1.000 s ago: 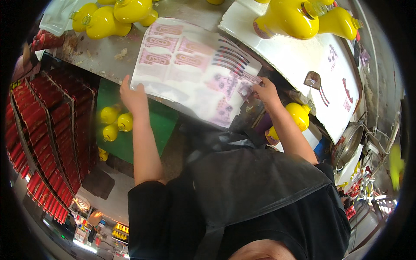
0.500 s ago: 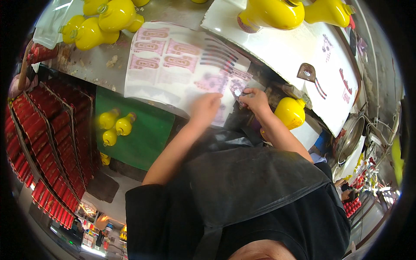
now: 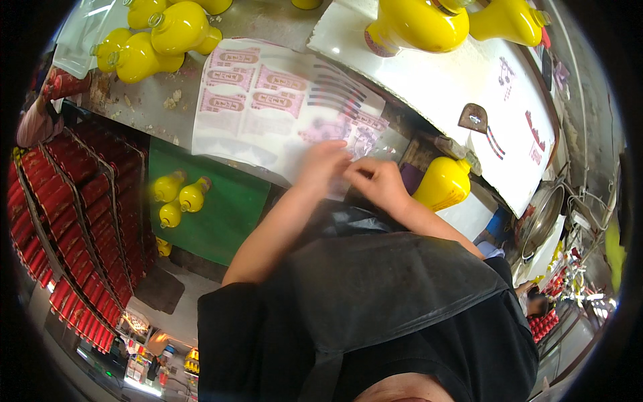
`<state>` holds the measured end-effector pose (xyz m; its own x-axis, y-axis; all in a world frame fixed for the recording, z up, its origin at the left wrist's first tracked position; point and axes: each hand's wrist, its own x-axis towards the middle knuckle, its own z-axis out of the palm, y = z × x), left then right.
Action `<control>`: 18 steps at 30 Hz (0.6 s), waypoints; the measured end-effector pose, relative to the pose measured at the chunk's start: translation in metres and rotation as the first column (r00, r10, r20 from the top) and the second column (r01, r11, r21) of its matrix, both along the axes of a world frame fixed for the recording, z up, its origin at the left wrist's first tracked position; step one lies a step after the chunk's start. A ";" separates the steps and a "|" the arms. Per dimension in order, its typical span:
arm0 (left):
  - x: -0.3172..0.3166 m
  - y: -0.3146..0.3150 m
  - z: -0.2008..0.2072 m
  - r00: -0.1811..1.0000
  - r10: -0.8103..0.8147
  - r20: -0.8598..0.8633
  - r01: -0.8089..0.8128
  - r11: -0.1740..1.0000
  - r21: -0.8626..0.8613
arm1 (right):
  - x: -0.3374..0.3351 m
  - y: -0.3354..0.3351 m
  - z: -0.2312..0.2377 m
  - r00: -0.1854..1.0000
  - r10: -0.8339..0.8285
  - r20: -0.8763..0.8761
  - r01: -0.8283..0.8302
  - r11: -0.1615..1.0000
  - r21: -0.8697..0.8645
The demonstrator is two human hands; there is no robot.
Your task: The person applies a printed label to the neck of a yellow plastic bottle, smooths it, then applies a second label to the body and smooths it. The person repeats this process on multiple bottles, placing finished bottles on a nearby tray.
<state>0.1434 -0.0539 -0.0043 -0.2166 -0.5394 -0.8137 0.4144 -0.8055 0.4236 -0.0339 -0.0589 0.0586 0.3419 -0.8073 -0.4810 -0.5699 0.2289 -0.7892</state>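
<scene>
A translucent sheet (image 3: 224, 137) printed with pink labels and dark curved stripes lies on the worktable, its near part overhanging the edge. Over its lower right part is my left hand (image 3: 324, 167), smeared by motion, so its fingers cannot be read. Right beside it, my right hand (image 3: 383, 186) has thumb and forefinger pinched together; whatever they hold is too small to make out. Just right of that hand, a yellow bottle (image 3: 445, 184) rests tilted below the white board (image 3: 415, 84). Several pieces of decal, including a brown rounded one (image 3: 473, 118), lie on this board.
Yellow bottles (image 3: 181, 28) lie at the table's far left, and larger ones (image 3: 429, 25) on the white board. More stand on a green surface (image 3: 228, 228) below. Racks of red cylinders (image 3: 74, 221) fill the left. A metal bowl (image 3: 541, 218) sits at right.
My right hand has moved left, close to my left hand, away from the sheet's right corner, where it was pinching a small printed piece. My left hand stays blurred over the sheet.
</scene>
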 end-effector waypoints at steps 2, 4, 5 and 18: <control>0.014 0.001 -0.002 0.999 -0.042 -0.010 0.042 0.999 -0.006 | -0.004 -0.005 -0.006 0.956 -0.292 0.025 0.289 0.954 0.081; 0.026 0.002 -0.001 0.993 -0.105 -0.047 0.104 0.994 -0.019 | -0.008 -0.010 -0.015 0.928 -0.371 -0.034 0.372 0.928 0.027; 0.026 0.003 0.000 0.992 -0.126 0.019 0.126 0.992 -0.028 | -0.011 -0.010 -0.020 0.907 -0.421 -0.014 0.420 0.900 0.114; -0.014 0.008 -0.006 0.296 0.025 0.955 0.911 0.294 -0.290 | -0.019 -0.038 -0.087 0.706 -0.585 -0.399 0.536 0.810 -0.238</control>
<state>0.1292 -0.0463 -0.0101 -0.3207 -0.9415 -0.1032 -0.7329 0.1777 0.6567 -0.0525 -0.0971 -0.0284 -0.4138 -0.8315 -0.3706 -0.6444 0.5551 -0.5259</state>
